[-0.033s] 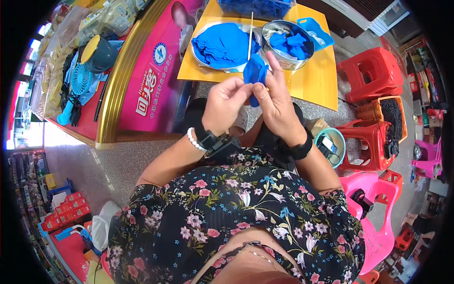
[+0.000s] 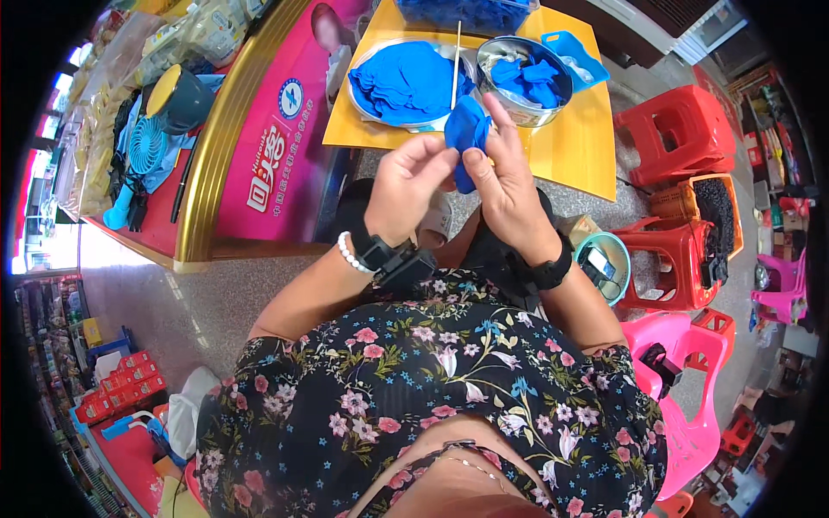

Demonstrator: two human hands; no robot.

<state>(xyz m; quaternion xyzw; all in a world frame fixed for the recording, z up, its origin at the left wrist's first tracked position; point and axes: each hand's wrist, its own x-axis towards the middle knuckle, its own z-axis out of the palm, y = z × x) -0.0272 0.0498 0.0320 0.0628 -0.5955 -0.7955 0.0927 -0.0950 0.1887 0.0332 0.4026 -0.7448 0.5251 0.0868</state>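
A crumpled blue fabric piece point(image 2: 466, 129) is upright between my hands, above the near edge of a yellow board point(image 2: 570, 164). My right hand point(image 2: 509, 190) grips it with thumb and fingers, the index finger raised behind it. My left hand point(image 2: 408, 186) is closed at the piece's left side, thumb and fingertips pinched against its edge. Beyond them, a round white tray holds a pile of blue fabric petals point(image 2: 401, 82), with a pale stick point(image 2: 457, 65) across it. A metal tin point(image 2: 544, 116) to its right contains more blue pieces; a blue plastic container point(image 2: 587, 65) is beside that.
A clear box of blue material point(image 2: 466, 15) sits at the back. On the left is a gold-edged pink counter point(image 2: 237, 173) with bags and a small fan point(image 2: 148, 147). To the right are red stools point(image 2: 673, 138), a pink chair point(image 2: 691, 414) and a turquoise basin point(image 2: 613, 293).
My left hand has shifted very slightly left at the fabric piece, and the piece has moved a little in my right hand's grip.
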